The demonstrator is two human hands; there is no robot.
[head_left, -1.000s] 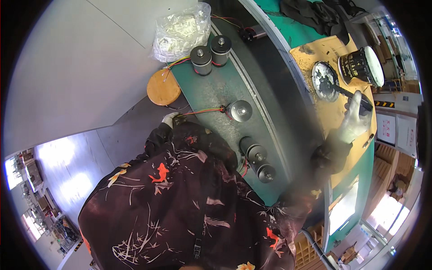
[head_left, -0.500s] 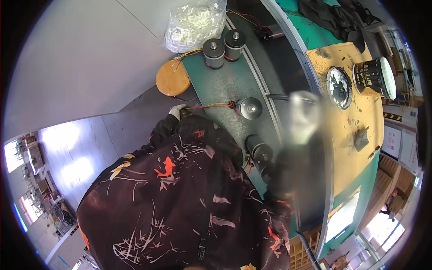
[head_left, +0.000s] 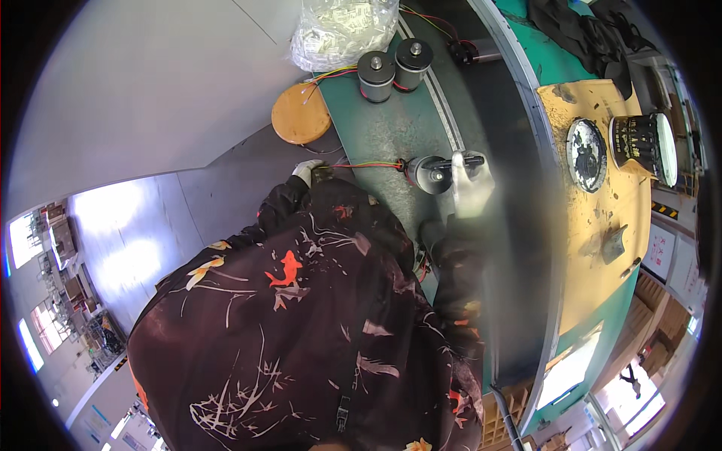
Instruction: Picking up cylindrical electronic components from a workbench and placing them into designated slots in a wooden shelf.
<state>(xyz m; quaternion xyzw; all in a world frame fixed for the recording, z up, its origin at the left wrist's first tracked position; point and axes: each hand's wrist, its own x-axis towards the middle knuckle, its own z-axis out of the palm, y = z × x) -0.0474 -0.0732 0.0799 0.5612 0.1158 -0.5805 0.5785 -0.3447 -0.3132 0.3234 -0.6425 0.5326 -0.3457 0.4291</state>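
Note:
My right hand (head_left: 470, 186), in a white glove and blurred by motion, is over the green workbench (head_left: 376, 135). It grips a dark rod-like tool (head_left: 470, 159) right beside a small metal cylindrical motor (head_left: 429, 173) lying on the bench. Red and green wires (head_left: 368, 164) run from that motor leftward to my left hand (head_left: 307, 171), also gloved, at the bench's near edge. Its fingers are mostly hidden by my dark patterned sleeve. Another dark cylinder (head_left: 432, 233) shows partly under my right forearm.
Two upright dark motors (head_left: 394, 69) stand at the bench's far end by a clear plastic bag (head_left: 342, 30). A round wooden stool (head_left: 301, 113) stands to the left of the bench. At right, a yellow board (head_left: 602, 203) carries a round disc (head_left: 585, 144) and a black ring-shaped part (head_left: 643, 139).
My right hand has swung left from over the yellow board, across the bench, to the lying motor, still holding the dark tool. My left hand has stayed at the bench edge.

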